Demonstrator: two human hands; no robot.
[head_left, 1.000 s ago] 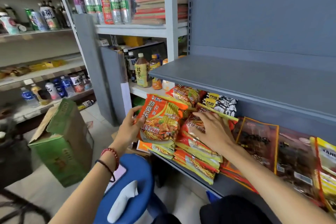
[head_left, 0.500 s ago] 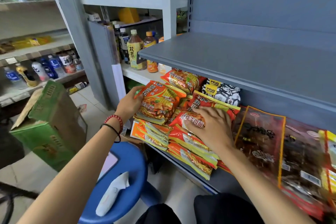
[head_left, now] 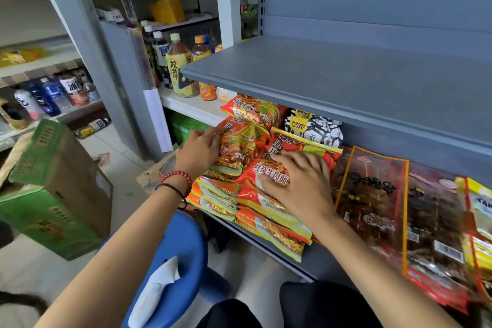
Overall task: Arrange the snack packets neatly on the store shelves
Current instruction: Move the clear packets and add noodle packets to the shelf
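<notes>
At the left end of the lower shelf (head_left: 319, 261), the left hand (head_left: 198, 153) (beaded bracelet (head_left: 177, 177) on its wrist) is gripping an orange noodle packet (head_left: 239, 146) by its left edge, while the right hand (head_left: 300, 184) is pressing flat on the stack of noodle packets (head_left: 266, 210).

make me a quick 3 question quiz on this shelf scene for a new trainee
1. True or false: the right hand lies flat on a stack of noodle packets.
2. What does the left hand grip? A) a drink bottle B) an orange noodle packet C) a cardboard carton
3. What colour is the stool below the arms?

Key: 1 true; 2 B; 3 blue.
</notes>
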